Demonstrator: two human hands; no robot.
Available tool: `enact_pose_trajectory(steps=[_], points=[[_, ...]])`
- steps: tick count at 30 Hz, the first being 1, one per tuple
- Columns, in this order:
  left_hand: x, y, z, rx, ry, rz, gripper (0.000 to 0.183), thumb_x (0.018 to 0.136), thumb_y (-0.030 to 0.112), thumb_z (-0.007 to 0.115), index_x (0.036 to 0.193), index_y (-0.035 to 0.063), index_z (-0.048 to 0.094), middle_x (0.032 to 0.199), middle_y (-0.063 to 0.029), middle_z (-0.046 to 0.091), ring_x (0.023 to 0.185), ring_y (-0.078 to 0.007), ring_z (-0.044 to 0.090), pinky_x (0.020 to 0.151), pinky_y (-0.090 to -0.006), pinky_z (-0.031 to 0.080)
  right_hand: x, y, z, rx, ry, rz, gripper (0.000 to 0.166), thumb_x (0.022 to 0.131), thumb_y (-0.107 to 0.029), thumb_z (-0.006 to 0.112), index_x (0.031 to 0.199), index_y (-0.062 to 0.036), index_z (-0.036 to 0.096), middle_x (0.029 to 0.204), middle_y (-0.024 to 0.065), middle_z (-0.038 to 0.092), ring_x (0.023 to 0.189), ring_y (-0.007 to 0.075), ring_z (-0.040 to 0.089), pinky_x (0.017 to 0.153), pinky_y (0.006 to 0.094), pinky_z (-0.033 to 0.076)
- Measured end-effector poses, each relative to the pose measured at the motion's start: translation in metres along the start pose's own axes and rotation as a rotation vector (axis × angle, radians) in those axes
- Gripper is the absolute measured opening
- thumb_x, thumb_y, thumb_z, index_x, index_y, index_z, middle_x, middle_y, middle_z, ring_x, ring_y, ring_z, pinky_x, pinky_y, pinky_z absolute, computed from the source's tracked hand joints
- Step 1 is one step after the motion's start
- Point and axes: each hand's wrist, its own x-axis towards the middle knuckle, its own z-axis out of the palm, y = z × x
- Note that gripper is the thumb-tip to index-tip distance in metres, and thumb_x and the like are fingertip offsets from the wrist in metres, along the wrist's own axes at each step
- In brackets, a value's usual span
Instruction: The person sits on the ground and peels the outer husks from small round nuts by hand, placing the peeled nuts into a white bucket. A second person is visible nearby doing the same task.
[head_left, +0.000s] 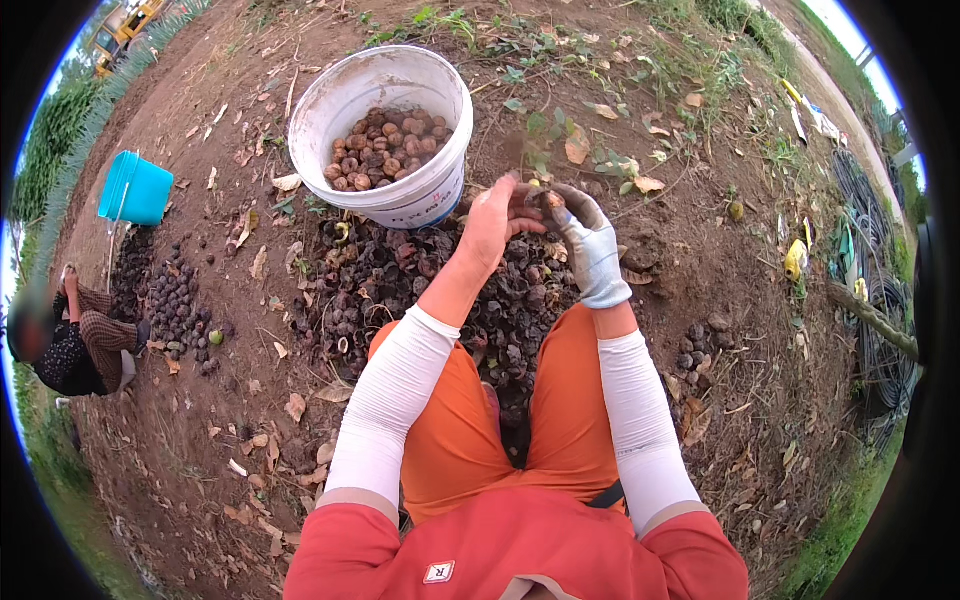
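Note:
My right hand (589, 236), in a soiled white glove, is closed around a walnut (554, 200) with dark husk on it. Bare, my left hand (499, 217) reaches up against the walnut from the other side, its fingers partly hidden behind the thumb side. Both hands are above a heap of blackened walnut husks (420, 281) between and before my knees. A white plastic bucket (382, 202) stands just beyond the heap, holding many brown shelled-looking walnuts (390, 146) in their shells.
At the far left a person (82, 345) sits by a pile of dark walnuts (176, 296) and a turquoise bucket (146, 191). A small cluster of dark walnuts (697, 345) lies right of my knee. Coiled black hose (881, 337) and a branch (874, 319) are at the far right.

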Motion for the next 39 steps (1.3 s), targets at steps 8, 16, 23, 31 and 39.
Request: enact_pose_trajectory(steps=[8, 16, 23, 31, 39], points=[[0.008, -0.017, -0.004, 0.245, 0.082, 0.050, 0.019, 0.091, 0.009, 0.056, 0.103, -0.0044, 0.060, 0.090, -0.0100, 0.065, 0.071, -0.0158, 0.065, 0.062, -0.0277, 0.057, 0.006, 0.017, 0.004, -0.134, -0.048, -0.088, 0.034, 0.093, -0.012, 0.060, 0.124, 0.0012, 0.053, 0.117, 0.0071, 0.059, 0.101, 0.0119, 0.057, 0.089, 0.0253, 0.047], [0.004, -0.024, 0.000, 0.308, 0.097, 0.057, 0.021, 0.087, 0.005, 0.056, 0.104, -0.0061, 0.060, 0.088, -0.0088, 0.063, 0.066, -0.0141, 0.060, 0.056, -0.0270, 0.056, 0.008, 0.022, -0.017, 0.240, -0.138, 0.105, 0.034, 0.092, -0.022, 0.062, 0.118, -0.0014, 0.056, 0.100, 0.0062, 0.064, 0.085, 0.0150, 0.064, 0.071, 0.0278, 0.054], [-0.010, -0.026, 0.009, 0.510, 0.114, 0.124, 0.029, 0.085, 0.015, 0.064, 0.104, -0.0068, 0.060, 0.082, -0.0075, 0.063, 0.060, -0.0127, 0.061, 0.051, -0.0252, 0.052, 0.011, 0.036, -0.026, 0.231, -0.112, 0.178, 0.030, 0.091, -0.017, 0.062, 0.115, -0.0015, 0.053, 0.104, 0.0110, 0.063, 0.088, 0.0201, 0.064, 0.073, 0.0329, 0.056], [-0.018, -0.021, 0.002, 0.460, 0.091, 0.091, 0.033, 0.081, 0.015, 0.065, 0.106, -0.0066, 0.059, 0.087, -0.0096, 0.065, 0.065, -0.0134, 0.062, 0.052, -0.0256, 0.052, 0.003, 0.034, -0.023, 0.272, -0.117, 0.203, 0.025, 0.092, -0.013, 0.060, 0.113, -0.0017, 0.053, 0.103, 0.0134, 0.063, 0.092, 0.0236, 0.064, 0.078, 0.0354, 0.054], [-0.057, -0.012, 0.022, 0.407, 0.202, 0.107, 0.032, 0.078, 0.014, 0.067, 0.102, -0.0063, 0.060, 0.085, -0.0089, 0.064, 0.058, -0.0115, 0.059, 0.050, -0.0242, 0.050, -0.023, 0.018, -0.007, 0.218, -0.185, 0.184, 0.030, 0.089, -0.016, 0.066, 0.111, 0.0000, 0.053, 0.102, 0.0106, 0.063, 0.090, 0.0195, 0.063, 0.075, 0.0318, 0.055]])
